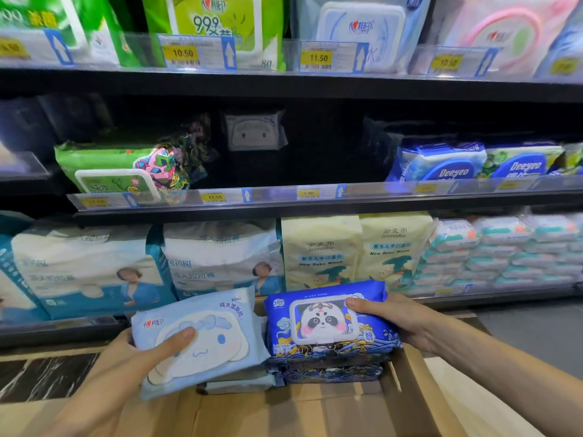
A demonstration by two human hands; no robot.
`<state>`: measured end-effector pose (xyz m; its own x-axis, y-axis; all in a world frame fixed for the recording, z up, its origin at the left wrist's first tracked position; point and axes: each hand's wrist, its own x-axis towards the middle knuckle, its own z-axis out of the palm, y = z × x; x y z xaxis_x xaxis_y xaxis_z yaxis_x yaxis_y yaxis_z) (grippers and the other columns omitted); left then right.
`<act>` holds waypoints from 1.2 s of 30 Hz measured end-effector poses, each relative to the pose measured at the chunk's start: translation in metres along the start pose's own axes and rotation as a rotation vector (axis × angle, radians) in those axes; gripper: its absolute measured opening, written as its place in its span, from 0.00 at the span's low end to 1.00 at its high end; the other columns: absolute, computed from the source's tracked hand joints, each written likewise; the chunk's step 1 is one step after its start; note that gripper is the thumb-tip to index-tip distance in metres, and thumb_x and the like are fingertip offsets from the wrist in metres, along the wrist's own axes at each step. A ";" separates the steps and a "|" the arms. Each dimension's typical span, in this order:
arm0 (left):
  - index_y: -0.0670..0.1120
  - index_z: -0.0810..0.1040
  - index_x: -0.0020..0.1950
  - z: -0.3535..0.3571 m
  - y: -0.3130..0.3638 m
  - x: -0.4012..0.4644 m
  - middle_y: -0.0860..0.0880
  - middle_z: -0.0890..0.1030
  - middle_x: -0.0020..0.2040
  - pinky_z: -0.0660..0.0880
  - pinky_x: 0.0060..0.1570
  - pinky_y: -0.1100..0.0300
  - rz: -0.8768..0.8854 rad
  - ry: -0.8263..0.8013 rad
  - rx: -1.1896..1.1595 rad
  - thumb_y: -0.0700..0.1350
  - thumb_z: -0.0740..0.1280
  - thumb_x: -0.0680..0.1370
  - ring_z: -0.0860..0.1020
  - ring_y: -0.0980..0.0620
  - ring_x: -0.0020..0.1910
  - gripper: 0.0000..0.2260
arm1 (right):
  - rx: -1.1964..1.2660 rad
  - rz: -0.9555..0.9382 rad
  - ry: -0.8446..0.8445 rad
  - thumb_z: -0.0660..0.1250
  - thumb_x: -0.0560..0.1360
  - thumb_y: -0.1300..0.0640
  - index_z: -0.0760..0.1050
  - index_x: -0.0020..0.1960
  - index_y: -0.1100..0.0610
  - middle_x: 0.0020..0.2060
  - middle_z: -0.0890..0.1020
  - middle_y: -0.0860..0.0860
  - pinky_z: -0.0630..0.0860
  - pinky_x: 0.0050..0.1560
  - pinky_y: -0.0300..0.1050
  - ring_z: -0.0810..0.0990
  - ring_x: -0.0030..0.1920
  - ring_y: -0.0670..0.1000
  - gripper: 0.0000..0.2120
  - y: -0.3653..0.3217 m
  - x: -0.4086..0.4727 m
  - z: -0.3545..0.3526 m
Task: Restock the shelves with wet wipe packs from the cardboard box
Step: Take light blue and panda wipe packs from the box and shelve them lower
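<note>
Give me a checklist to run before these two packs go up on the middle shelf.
1. Left hand grip on the light blue pack: ok.
2. Right hand grip on the dark blue panda pack: ok.
3. Both packs lifted above the cardboard box: ok.
4. Open gap on the middle shelf: ok.
5. Matching price tag for each pack: cannot tell.

**A shop aisle of wipes and hygiene goods**

This was a retail shop. Dark shelves (284, 86) stood in tiers, each fronted by a clear strip carrying yellow price tags (318, 57) marked 10.50 and 11.50 beside blue arrows. Packaged wet wipes (441, 165) and bagged adult pants (220, 260) filled the rows, and an open cardboard box (410, 389) of stock sat below.
</note>
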<state>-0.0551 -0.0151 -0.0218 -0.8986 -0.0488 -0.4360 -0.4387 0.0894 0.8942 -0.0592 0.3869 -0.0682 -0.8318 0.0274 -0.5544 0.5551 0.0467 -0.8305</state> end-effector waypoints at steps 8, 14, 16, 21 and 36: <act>0.53 0.79 0.61 -0.008 0.035 -0.019 0.51 0.88 0.53 0.79 0.58 0.45 0.198 0.032 0.010 0.56 0.86 0.49 0.86 0.46 0.52 0.41 | -0.063 -0.300 0.052 0.79 0.71 0.55 0.78 0.64 0.54 0.52 0.89 0.55 0.84 0.55 0.53 0.89 0.52 0.57 0.23 -0.029 -0.041 -0.004; 0.51 0.78 0.64 -0.009 0.091 -0.020 0.51 0.87 0.56 0.80 0.54 0.49 0.503 0.048 -0.004 0.55 0.83 0.53 0.86 0.48 0.53 0.40 | -0.090 -0.528 0.149 0.86 0.50 0.38 0.79 0.60 0.52 0.49 0.90 0.53 0.84 0.51 0.50 0.90 0.48 0.56 0.43 -0.080 -0.072 -0.016; 0.52 0.78 0.65 -0.008 0.110 -0.017 0.50 0.86 0.57 0.80 0.54 0.45 0.607 0.068 0.005 0.55 0.83 0.55 0.85 0.47 0.55 0.39 | -0.065 -0.599 0.177 0.86 0.48 0.38 0.79 0.60 0.51 0.49 0.90 0.54 0.85 0.50 0.51 0.89 0.48 0.57 0.45 -0.092 -0.077 -0.022; 0.52 0.76 0.67 0.003 0.152 -0.006 0.53 0.85 0.59 0.81 0.54 0.50 0.813 0.046 0.040 0.51 0.85 0.61 0.84 0.52 0.57 0.36 | 0.052 -0.756 0.244 0.83 0.56 0.50 0.80 0.58 0.53 0.50 0.89 0.54 0.86 0.44 0.44 0.89 0.44 0.51 0.32 -0.111 -0.081 -0.042; 0.54 0.69 0.65 0.071 0.200 0.104 0.52 0.75 0.63 0.78 0.60 0.55 1.151 0.151 0.227 0.45 0.83 0.64 0.77 0.56 0.61 0.35 | 0.138 -0.786 0.238 0.77 0.64 0.60 0.83 0.58 0.50 0.54 0.88 0.59 0.81 0.50 0.67 0.88 0.48 0.61 0.23 -0.104 -0.067 -0.044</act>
<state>-0.2366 0.0685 0.1048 -0.7624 0.0603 0.6443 0.6241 0.3319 0.7074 -0.0611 0.4238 0.0580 -0.9468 0.2495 0.2031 -0.2052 0.0177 -0.9786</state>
